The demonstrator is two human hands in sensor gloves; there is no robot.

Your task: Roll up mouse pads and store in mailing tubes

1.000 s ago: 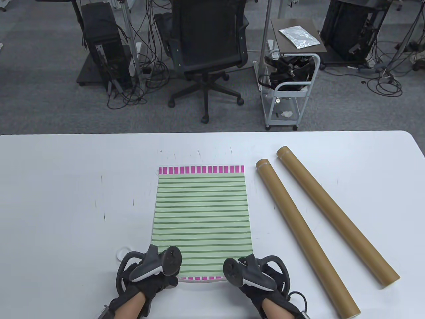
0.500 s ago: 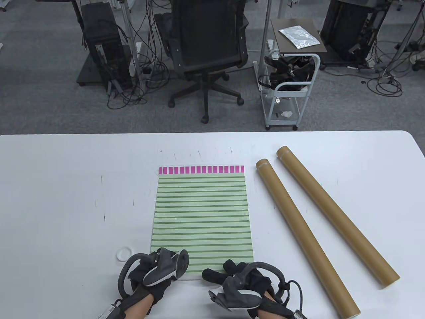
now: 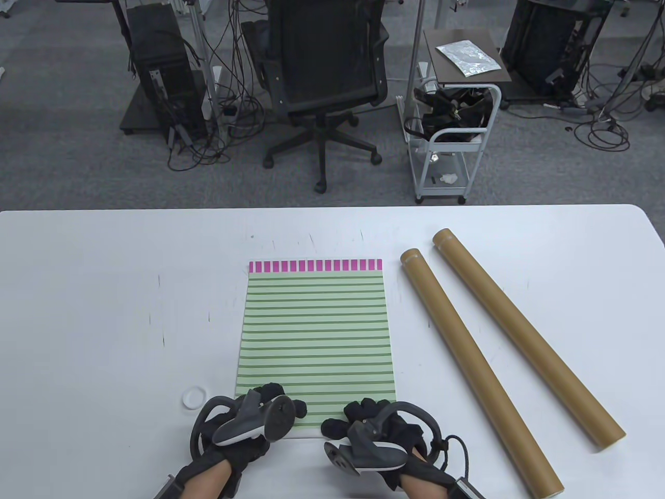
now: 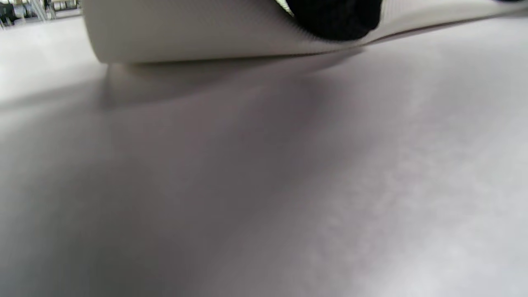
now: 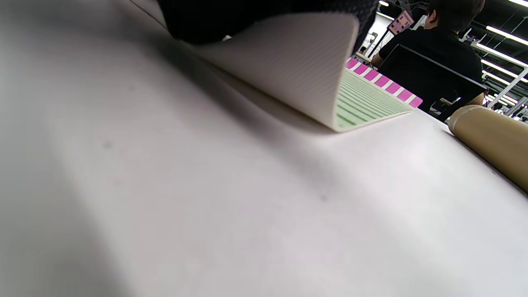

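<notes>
Mouse pad (image 3: 314,332) lay flat mid-table, striped face up, two mailing tubes (image 3: 478,366) just to its right, not touching it. Compared with a second earlier, the near pink edge was gone from view: it had been lifted and folded over toward the far side, pale underside now showing in the right wrist view. Left hand (image 3: 244,423) and right hand (image 3: 376,426) both gripped that curled near edge, fingers wrapped over it. Judgement: first turn of the roll started, rest still flat, tubes untouched.

Matt ribbed pale underside on mouse pad (image 5: 284,62), smooth brown cardboard mailing tubes (image 3: 478,369), matt white table (image 3: 104,312)
</notes>
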